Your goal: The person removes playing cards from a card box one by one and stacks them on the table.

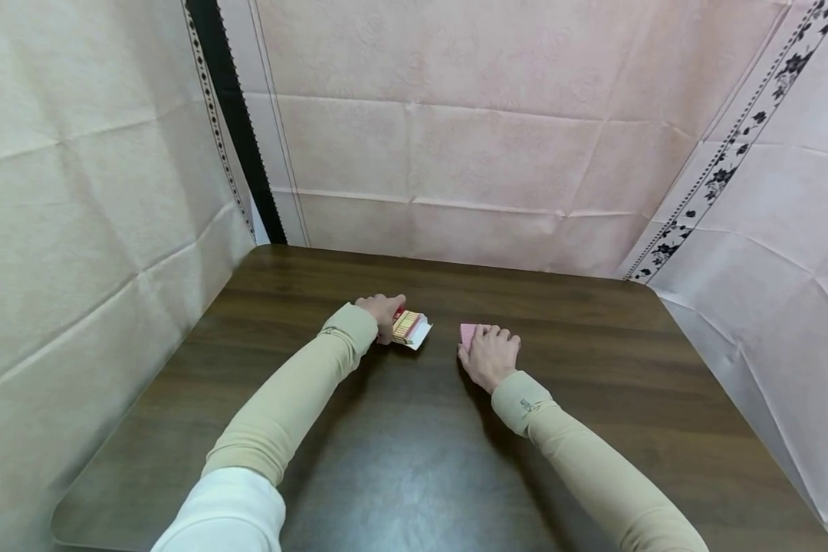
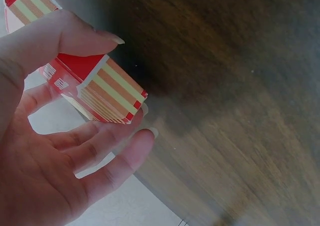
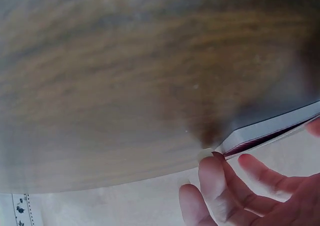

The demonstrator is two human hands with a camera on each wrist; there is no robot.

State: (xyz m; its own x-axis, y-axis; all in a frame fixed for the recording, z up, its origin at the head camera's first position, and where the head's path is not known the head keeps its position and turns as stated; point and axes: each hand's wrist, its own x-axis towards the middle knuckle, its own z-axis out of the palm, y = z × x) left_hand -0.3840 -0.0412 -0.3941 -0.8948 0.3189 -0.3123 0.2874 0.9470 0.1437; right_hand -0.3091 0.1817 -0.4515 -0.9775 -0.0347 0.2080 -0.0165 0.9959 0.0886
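Observation:
My left hand [image 1: 381, 314] grips a small striped carton [image 1: 407, 326] over the table, left of centre. The carton is red, cream and tan, with a white flap sticking out at its right end in the head view. In the left wrist view the thumb lies across the carton [image 2: 112, 88], with fingers on its other side. To the right, my right hand [image 1: 493, 356] holds a thin pink-patterned stack that looks like playing cards [image 1: 467, 333]. Its white edge shows by the fingertips in the right wrist view; the palm hides much of it in the head view.
Both hands are above a dark brown wooden table [image 1: 414, 429] with rounded corners. Pale cloth [image 1: 421, 153] hangs behind it and along both sides. A black strip [image 1: 238, 115] stands between cloths at the back left.

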